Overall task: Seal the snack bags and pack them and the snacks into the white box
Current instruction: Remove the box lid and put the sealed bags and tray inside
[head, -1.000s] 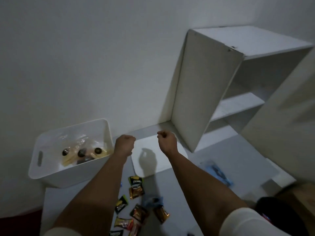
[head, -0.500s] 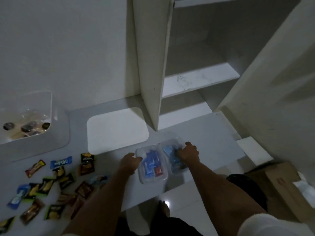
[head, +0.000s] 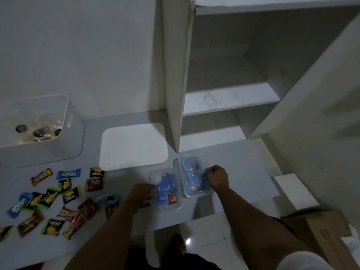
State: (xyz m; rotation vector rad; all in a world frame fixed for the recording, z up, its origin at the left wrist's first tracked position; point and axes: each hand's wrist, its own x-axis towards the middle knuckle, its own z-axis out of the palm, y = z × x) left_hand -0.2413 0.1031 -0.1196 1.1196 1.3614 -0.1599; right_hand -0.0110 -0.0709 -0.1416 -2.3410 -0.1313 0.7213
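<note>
A: Where do things stand?

B: Two clear snack bags lie side by side on the worktop (head: 233, 164), near its front edge. The left hand (head: 140, 193) is curled round the left edge of the left bag (head: 165, 189), which holds blue packets and a red one. The right hand (head: 217, 177) pinches the right edge of the right bag (head: 191, 176), also full of blue packets.

A: And the white box?

B: The white box (head: 76, 137) sits at the far left of the worktop, well apart from the bags, with a clear bag of dark round sweets already inside.

A: How should the sealing go?

B: I'd say take one bag at a time: hold its mouth flat, press along the closure from one end to the other, and keep the packets pushed down so none gets caught in the seal. I cannot make out where the openings lie.

A: Anything in the way?

B: A flat white lid (head: 133, 147) lies between the bags and the box, so carry the bags over it. Loose wrapped snacks (head: 64, 193) are scattered across the near left of the worktop, below the box; an arm crossing low could sweep them off. An open cupboard door (head: 175, 75) stands upright just beyond the bags.
</note>
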